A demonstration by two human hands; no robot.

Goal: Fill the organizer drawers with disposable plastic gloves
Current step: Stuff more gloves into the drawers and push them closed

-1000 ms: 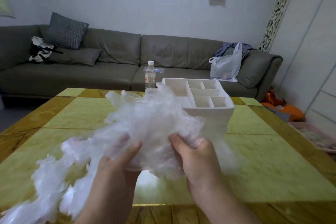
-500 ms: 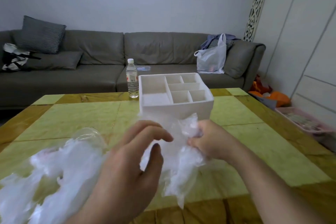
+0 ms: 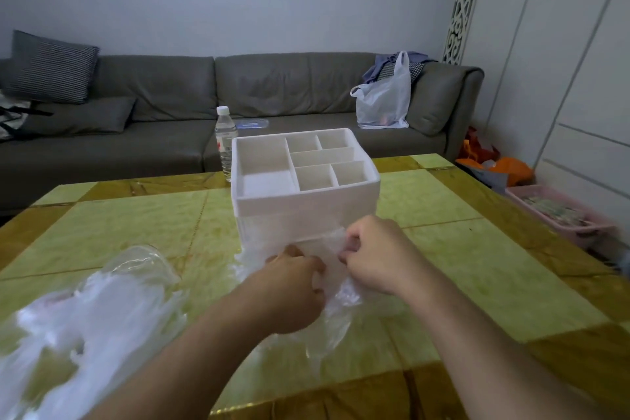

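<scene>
A white organizer (image 3: 306, 204) with several top compartments stands mid-table. Directly before its lower front, my left hand (image 3: 289, 286) and my right hand (image 3: 373, 254) both grip a bunch of clear plastic gloves (image 3: 332, 303), fingers curled into the plastic. The bunch is pressed against the organizer's base and trails down toward me. The drawer front is hidden behind my hands and the plastic. A large loose pile of gloves (image 3: 78, 327) lies on the table at the lower left.
A water bottle (image 3: 225, 143) stands just behind the organizer's left corner. The yellow-green table (image 3: 477, 269) stretches right to its edge. Beyond it are a grey sofa (image 3: 170, 119) with a white bag (image 3: 385, 99), and a pink basket (image 3: 562, 215) on the floor.
Both hands have carried the small bunch of gloves forward and down to the organizer's lower front. The big pile was left on the table at the left.
</scene>
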